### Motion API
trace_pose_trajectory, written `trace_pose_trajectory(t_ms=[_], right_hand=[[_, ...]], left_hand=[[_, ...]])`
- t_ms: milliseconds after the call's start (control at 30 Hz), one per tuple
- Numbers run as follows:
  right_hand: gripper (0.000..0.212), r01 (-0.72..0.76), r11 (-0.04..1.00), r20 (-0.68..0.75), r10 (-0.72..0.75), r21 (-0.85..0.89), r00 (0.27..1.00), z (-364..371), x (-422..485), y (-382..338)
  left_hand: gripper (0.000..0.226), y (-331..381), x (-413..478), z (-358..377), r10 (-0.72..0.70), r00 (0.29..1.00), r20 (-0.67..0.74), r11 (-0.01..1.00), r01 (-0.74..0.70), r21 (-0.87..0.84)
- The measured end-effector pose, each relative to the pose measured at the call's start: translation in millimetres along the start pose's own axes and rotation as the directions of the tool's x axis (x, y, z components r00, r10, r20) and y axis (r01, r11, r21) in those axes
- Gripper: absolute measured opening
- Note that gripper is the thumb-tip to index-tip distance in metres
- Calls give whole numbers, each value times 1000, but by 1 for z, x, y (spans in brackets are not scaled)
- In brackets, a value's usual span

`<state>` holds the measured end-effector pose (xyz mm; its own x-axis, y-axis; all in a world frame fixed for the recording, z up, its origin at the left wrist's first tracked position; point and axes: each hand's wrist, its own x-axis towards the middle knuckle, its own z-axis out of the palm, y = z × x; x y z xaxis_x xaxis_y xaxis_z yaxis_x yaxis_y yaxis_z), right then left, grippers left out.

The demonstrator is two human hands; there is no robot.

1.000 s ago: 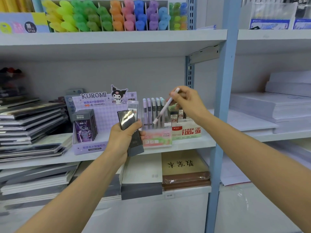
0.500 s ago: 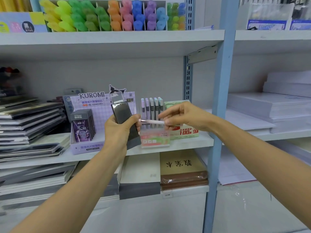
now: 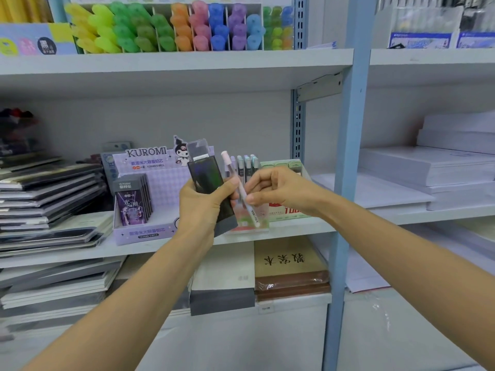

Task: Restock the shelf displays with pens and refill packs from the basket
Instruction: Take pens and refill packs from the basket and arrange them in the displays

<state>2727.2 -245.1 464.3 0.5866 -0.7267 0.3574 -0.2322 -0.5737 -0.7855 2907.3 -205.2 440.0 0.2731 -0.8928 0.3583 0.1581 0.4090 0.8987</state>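
Hands meet in open space before the middle shelf (image 3: 281, 232), blue upright (image 3: 351, 156) just right; left hand (image 3: 203, 207) grips dark refill pack (image 3: 207, 180); right hand (image 3: 278, 191) pinches pink-capped pen (image 3: 238, 186), near-upright, beside pack.

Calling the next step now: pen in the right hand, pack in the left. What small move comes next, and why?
Probably move the right hand forward and slot its pen, cap up, beside the upright pens. The pen is pinched near-upright just in front of them, and the left hand is occupied gripping the dark pack.
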Motion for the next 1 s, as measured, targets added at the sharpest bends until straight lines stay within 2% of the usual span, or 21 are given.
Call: trace_pose_trajectory(t_ms=[67, 200, 267, 333, 367, 467, 533, 600, 733, 867, 1000], right_hand=[[19, 24, 999, -23, -25, -34, 999, 0, 1, -5], [17, 108, 994, -194, -112, -32, 975, 0, 6, -19], [11, 123, 990, -176, -133, -67, 975, 2, 9, -24], [9, 136, 987, -166, -149, -88, 975, 0, 11, -29], [10, 152, 986, -209, -163, -69, 964, -3, 12, -31], [15, 237, 971, -490, -187, 42, 852, -20, 17, -37], [17, 243, 970, -605, -189, 7, 773, -30, 22, -34], [13, 169, 985, -615, -162, -48, 771, -32, 28, -25], [7, 52, 992, -537, -104, -111, 837, -14, 35, 0], [9, 51, 988, -506, -118, -144, 854, -4, 41, 12], [12, 91, 991, -490, -126, -95, 862, -7, 44, 8]], left_hand=[[31, 2, 0, -2, 34, 999, 38, 999, -35, 23], [37, 5, -3, -3, 41, 990, 136, 991, -58, 120], [43, 4, -4, -2, 22, 988, 150, 981, -50, 188], [33, 5, -2, -4, 10, 990, 140, 983, -36, 182], [26, 6, -1, -7, -4, 991, 137, 988, -17, 153], [22, 8, 5, -17, -47, 993, 111, 993, 35, 115], [23, 7, 9, -24, -57, 995, 83, 992, 48, 113], [24, 5, 11, -28, -63, 996, 67, 993, 56, 104], [21, -3, 12, -31, -72, 994, 88, 994, 63, 94], [11, -10, 14, -34, -75, 991, 114, 995, 66, 80], [7, -12, 17, -38, -55, 990, 127, 997, 48, 56]])
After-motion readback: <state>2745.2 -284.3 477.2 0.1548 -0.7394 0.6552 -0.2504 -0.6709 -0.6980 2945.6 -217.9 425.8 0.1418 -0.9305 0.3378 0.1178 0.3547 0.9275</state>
